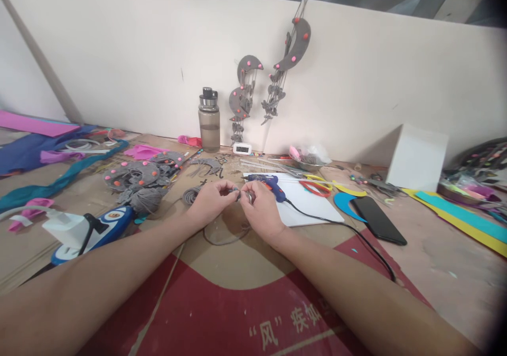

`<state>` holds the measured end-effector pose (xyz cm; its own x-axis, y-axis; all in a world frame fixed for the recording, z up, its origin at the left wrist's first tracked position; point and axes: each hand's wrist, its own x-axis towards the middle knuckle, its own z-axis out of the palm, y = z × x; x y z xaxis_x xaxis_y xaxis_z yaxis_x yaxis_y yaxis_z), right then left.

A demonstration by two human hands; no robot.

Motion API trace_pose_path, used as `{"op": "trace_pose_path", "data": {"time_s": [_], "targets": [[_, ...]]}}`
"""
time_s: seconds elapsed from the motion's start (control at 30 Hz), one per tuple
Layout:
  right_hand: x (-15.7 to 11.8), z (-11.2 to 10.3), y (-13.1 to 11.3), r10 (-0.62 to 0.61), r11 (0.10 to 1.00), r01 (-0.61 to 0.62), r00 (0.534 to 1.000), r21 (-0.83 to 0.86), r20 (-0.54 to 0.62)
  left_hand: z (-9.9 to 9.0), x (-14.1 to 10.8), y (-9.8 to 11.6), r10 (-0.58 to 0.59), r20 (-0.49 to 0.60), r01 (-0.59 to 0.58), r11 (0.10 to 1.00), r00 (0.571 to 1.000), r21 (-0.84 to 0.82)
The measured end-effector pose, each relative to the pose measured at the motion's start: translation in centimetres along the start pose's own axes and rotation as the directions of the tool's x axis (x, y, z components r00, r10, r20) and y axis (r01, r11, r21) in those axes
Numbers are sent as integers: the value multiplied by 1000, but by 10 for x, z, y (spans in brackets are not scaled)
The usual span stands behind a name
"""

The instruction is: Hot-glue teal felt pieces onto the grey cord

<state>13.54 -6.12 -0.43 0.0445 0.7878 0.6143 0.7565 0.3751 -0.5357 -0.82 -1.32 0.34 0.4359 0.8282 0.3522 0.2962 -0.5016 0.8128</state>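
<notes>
Head: hands (212, 204) pinch yarn (217, 244), probably (cardboard (237, 269): “风”).

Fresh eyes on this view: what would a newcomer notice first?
Probably the grey crescent hangings, dotted pink and orange, against the white wall. Then the left hand and right hand, pinching a small grey piece near the centre. A blue glue gun lies just beyond the right hand.
</notes>
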Motion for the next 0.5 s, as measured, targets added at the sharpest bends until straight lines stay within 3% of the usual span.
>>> {"op": "trace_pose_path", "data": {"time_s": [0.5], "targets": [[0, -1, -1, 5, 1000, -5, 1000, 2, 2, 0, 0, 0, 4, -3, -4, 1000, 1000, 4]]}}
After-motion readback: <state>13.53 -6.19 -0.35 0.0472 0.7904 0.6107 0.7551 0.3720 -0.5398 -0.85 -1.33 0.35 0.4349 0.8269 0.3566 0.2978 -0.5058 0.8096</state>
